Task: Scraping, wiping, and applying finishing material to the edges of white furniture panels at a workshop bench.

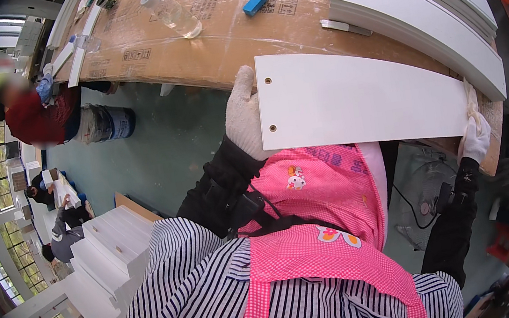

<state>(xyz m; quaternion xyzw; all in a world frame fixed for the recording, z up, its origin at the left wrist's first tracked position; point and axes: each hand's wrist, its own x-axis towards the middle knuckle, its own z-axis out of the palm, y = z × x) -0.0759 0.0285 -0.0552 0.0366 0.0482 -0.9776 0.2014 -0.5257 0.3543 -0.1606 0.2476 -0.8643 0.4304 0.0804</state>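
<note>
Striped shirt (318,302) nearest, left grip (241,119) and right grip (475,137), both partly hidden, clasp a white panel (349,98).

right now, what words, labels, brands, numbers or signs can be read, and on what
Pink checked cloth apron: purple characters, not clear enough to quote.
Brown cardboard tabletop: dark printed symbols and text, too small to read.
White tapered board: none visible.
</note>
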